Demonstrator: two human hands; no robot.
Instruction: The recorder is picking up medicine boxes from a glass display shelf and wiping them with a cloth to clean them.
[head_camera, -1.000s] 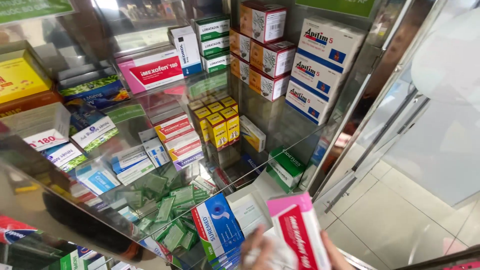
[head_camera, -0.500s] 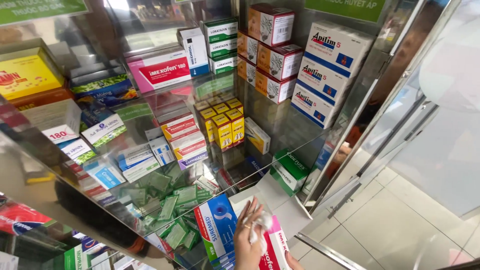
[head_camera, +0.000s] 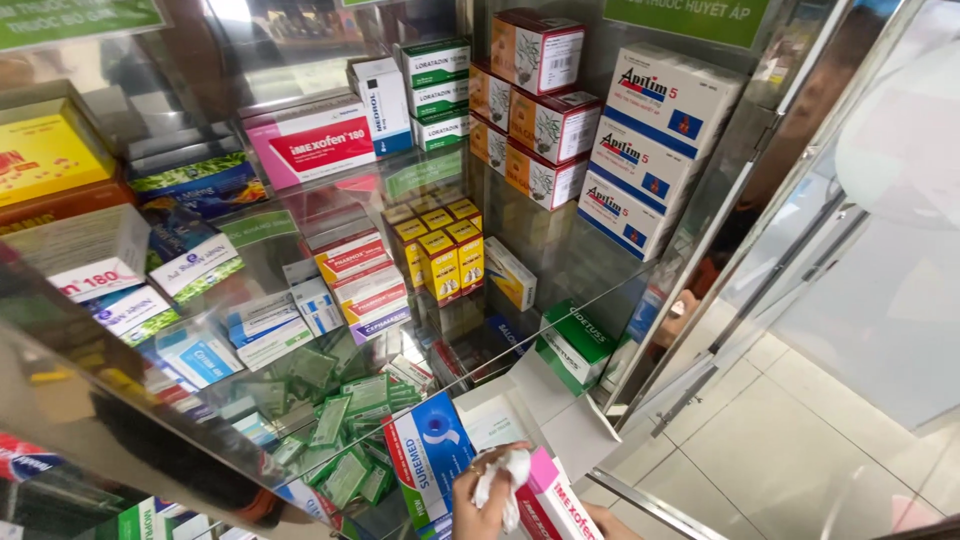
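Hands (head_camera: 490, 495) – white cloth (head_camera: 505, 475) on pink box (head_camera: 560, 505)

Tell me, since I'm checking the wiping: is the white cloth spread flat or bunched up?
Bunched up. The white cloth is crumpled in the left hand, pressed against the pink-and-white box.

— What colours do I have at my hand (head_camera: 487, 500)?
— I see a white cloth (head_camera: 507, 472) over a pink-and-white box (head_camera: 560, 505), beside a blue, white and red box (head_camera: 432, 455). Small green packets (head_camera: 340, 425) behind, yellow boxes (head_camera: 440, 250) above.
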